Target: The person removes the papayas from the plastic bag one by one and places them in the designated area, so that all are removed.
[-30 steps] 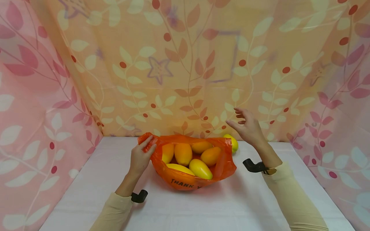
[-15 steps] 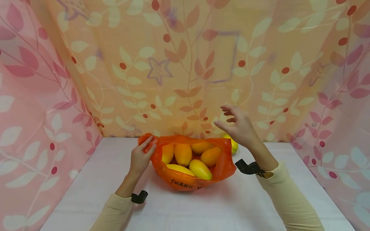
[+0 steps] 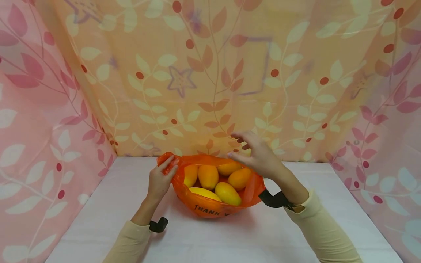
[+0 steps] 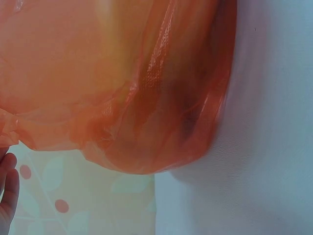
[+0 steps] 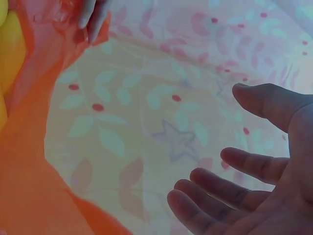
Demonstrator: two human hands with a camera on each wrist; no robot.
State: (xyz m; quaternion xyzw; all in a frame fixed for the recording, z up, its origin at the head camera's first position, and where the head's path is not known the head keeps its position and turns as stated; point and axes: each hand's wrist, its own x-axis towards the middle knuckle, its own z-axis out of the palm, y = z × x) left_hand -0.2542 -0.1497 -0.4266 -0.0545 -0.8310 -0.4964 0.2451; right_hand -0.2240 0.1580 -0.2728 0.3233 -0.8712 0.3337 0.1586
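Observation:
An orange-red plastic bag (image 3: 210, 211) printed "THANK Y" stands with its mouth wide on the table. Inside lie several mangoes, among them a yellow mango (image 3: 228, 194) at the front and an orange mango (image 3: 208, 177) behind it. My left hand (image 3: 160, 182) pinches the bag's upper left edge. Over the bag's back right rim hovers my right hand (image 3: 260, 155), its fingers spread and holding nothing; the right wrist view shows the bare palm (image 5: 293, 196) apart from the bag. In the left wrist view the bag's side (image 4: 127, 88) fills most of the picture.
A white-covered table (image 3: 108, 204) carries the bag. Close behind it rises a patterned back cloth (image 3: 197, 91), with pink printed side cloths to the left and right. A black wrist mount (image 3: 274, 199) sticks out from the right wrist near the bag's right side.
My right hand has moved left and somewhat down, from right of the bag to over its back right rim. It now hides the yellow-green fruit behind the bag. My left hand stays put.

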